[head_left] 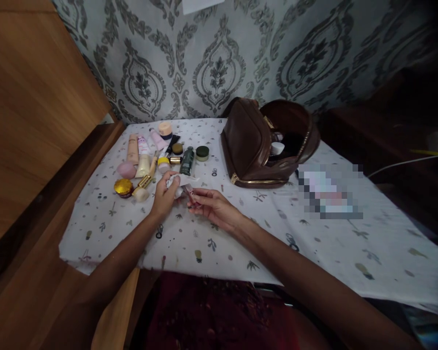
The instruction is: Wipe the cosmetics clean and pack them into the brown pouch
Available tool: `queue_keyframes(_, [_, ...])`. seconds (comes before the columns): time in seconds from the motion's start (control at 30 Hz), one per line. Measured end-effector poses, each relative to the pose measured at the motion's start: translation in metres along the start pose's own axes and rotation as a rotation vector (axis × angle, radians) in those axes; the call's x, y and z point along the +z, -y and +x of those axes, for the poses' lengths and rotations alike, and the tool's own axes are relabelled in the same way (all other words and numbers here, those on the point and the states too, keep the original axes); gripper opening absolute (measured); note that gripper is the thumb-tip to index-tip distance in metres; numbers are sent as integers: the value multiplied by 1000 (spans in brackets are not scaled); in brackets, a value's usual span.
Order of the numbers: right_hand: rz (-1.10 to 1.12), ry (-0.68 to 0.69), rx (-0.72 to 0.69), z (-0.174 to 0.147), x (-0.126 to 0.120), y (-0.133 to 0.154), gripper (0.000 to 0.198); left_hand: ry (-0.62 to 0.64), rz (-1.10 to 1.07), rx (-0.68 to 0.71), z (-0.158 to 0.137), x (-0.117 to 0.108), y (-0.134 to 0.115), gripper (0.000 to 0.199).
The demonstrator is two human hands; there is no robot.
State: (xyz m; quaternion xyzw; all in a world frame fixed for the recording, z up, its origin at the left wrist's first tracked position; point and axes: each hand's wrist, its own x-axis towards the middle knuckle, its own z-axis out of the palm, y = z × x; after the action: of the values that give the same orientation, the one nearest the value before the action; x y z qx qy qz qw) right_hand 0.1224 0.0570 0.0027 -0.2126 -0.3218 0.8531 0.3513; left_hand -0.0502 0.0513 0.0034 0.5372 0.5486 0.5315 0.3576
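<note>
My left hand [164, 199] is closed around a crumpled white tissue [175, 188]. My right hand [216, 210] grips a small tube with a clear end and reddish contents [189, 191], which looks like a lip gloss; its tip meets the tissue. Just beyond the hands are a dark green bottle [187, 163] and a flat dark green jar [202, 153]. To the left lie a pink makeup sponge [126, 169], a gold-lidded jar [123, 187], a round brush head [141, 195] and a yellow-lidded jar [163, 164].
An unzipped brown leather bag [244, 146] stands right of centre, with a white-capped container [277, 148] inside. Several tubes, among them a peach tube [133, 148], lie at the back left. A pixelated object [328, 192] rests at right on the patterned tablecloth [241, 253]. Wooden furniture [40, 97] borders the left.
</note>
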Motion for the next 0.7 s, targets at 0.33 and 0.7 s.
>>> queue_keyframes(0.33, [37,-8,30,-3,-2,3,26,64,179,184,-2,-1,-6,25])
queue_keyframes(0.7, [75,3,64,0,-1,1,26,-51,269,267,-2,-1,-5,16])
